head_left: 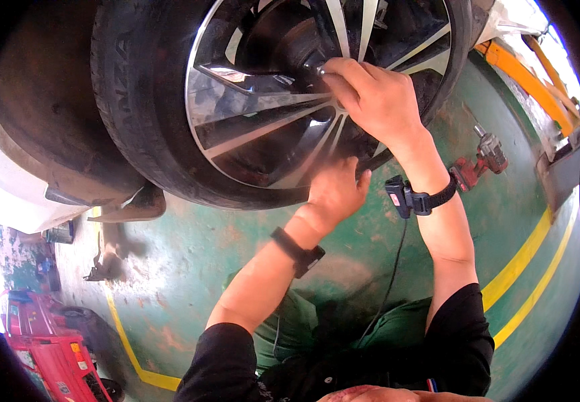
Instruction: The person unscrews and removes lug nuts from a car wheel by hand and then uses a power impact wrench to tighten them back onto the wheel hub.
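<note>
A large wheel with a black tyre (125, 100) and a black-and-silver multi-spoke rim (270, 102) fills the top of the head view. My right hand (373, 97) is at the rim's centre, thumb and fingers pinched around a small shiny metal piece (321, 70) by the hub. Its exact kind is mostly hidden by the fingers. Lower down, my left hand (335, 191) is in front of the bottom edge of the wheel, its thumb out to the right. Blur and the hand's angle hide how its other fingers are bent.
A red-and-grey cordless impact wrench (481, 161) lies on the green floor (343, 258) at right. Beyond it stands an orange lift arm (531, 87). A mud flap (132, 204) hangs left of the wheel; a red machine (55, 348) stands lower left. A cable (390, 288) runs from my right wrist strap.
</note>
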Tool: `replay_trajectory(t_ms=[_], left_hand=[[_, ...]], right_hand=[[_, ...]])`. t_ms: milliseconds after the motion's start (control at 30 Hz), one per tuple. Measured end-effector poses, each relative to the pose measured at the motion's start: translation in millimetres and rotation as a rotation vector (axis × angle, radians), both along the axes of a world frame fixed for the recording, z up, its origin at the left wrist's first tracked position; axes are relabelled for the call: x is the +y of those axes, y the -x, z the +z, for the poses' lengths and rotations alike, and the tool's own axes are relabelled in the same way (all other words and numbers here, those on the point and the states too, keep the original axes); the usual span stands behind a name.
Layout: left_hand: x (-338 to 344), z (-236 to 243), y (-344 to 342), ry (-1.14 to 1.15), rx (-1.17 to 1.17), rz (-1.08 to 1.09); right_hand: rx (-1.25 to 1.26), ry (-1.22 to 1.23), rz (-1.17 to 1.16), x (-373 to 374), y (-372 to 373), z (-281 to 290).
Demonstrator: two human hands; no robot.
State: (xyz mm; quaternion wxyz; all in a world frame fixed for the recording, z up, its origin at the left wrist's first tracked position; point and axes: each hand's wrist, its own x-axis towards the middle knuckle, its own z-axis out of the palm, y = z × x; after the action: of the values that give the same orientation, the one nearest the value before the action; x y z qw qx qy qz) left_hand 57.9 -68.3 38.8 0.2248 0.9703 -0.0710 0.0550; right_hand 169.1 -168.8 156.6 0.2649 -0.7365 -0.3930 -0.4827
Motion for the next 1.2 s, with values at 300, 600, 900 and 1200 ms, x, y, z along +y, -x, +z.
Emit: replay_trajectory(t_ms=[300,600,900,1200], left_hand=[[0,1,-1,0.005,0.035,0.001],[1,0,-2,0.008,0.041,-0.007],[1,2,0,0.019,0.051,0.004],[-1,3,0,0.001,0.051,-0.010]], right_hand=[[0.000,0.052,-0.001,-4,2,4],[0.004,0.003,-0.011,1,2,2],[-0.015,0.013,-0.065,1,5,5],[-0.034,0.029,-0.102,5,3,-1]])
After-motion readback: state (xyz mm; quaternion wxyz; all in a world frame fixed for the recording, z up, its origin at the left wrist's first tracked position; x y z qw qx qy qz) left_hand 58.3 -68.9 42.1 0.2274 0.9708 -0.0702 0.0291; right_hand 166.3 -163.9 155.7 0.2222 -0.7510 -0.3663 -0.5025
